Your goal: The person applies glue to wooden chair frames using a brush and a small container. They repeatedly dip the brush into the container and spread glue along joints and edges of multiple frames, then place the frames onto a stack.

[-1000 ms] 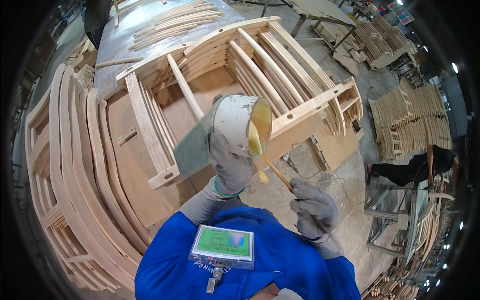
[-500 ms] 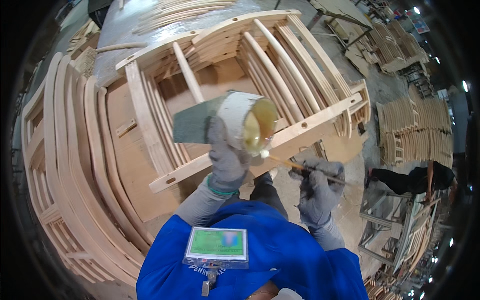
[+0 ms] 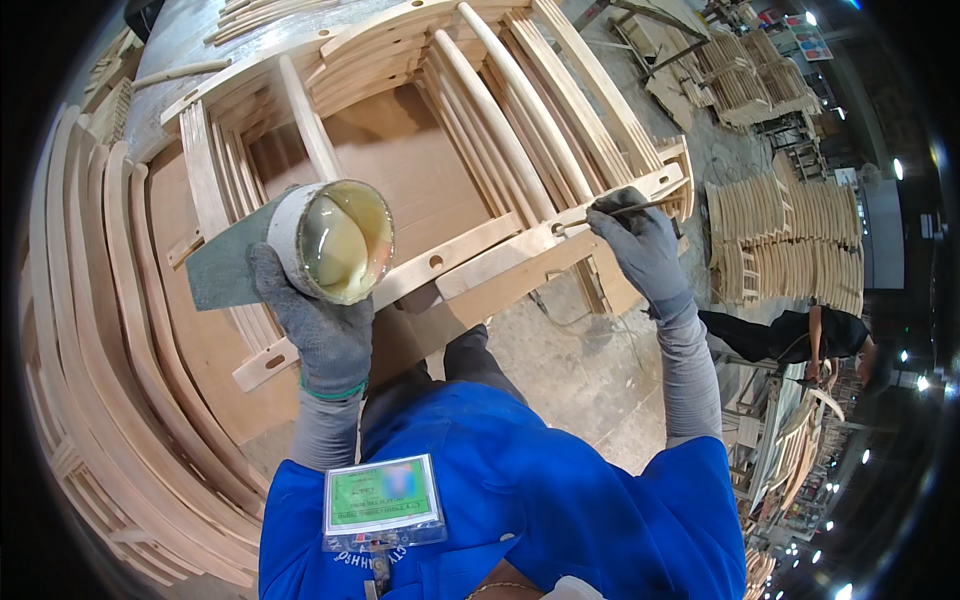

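My left hand (image 3: 325, 335), in a grey glove, is wrapped around a white cup (image 3: 287, 240). The cup tilts so that the pale yellow, glue-like liquid (image 3: 338, 245) inside shows. A flat grey-green piece (image 3: 225, 262) sticks out behind the cup; I cannot tell how it is joined. My right hand (image 3: 645, 255), gloved too, pinches a thin brown stick (image 3: 658, 203). Its tip is at a hole in the pale wooden rail (image 3: 500, 262) of a stacked set of chair-like frames. Round wooden spindles (image 3: 490, 120) run across that stack.
Curved wooden frames (image 3: 110, 300) stand stacked along the left. Cardboard (image 3: 400, 140) lies beneath the stack before me. Piled wooden parts (image 3: 785, 240) stand at the right, near another person (image 3: 790, 335) in dark clothes. Loose wooden sticks (image 3: 270, 15) lie on the far table.
My left hand has carried the cup leftward, away from the stick. My right hand has moved up and forward, bringing the stick's tip from the cup's rim to the rail's hole.
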`<state>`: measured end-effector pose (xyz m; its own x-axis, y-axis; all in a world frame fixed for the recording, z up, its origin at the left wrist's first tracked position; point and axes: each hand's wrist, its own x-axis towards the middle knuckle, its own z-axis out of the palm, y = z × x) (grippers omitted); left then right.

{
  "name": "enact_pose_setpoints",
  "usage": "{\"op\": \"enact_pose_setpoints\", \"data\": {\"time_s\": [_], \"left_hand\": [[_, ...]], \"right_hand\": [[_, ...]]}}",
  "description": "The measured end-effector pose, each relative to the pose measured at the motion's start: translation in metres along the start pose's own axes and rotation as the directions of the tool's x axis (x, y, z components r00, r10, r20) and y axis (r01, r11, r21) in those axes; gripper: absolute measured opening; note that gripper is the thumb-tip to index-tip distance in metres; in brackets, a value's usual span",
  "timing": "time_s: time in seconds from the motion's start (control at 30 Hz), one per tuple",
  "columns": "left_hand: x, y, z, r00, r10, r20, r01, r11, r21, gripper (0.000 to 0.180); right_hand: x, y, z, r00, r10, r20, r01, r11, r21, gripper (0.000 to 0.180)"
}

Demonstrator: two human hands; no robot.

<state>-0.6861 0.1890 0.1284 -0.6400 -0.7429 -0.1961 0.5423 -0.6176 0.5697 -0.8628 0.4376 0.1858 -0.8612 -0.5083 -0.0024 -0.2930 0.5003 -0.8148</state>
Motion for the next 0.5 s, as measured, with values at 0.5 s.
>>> {"op": "enact_pose_setpoints", "data": {"time_s": [0.5], "left_hand": [[-0.005, 0.001, 0.003, 0.999, -0.032, -0.042, 0.024, 0.985, -0.173, 0.043]], "right_hand": [[0.004, 0.015, 0.021, 0.985, -0.164, -0.053, 0.161, 0.985, -0.062, 0.020]]}}
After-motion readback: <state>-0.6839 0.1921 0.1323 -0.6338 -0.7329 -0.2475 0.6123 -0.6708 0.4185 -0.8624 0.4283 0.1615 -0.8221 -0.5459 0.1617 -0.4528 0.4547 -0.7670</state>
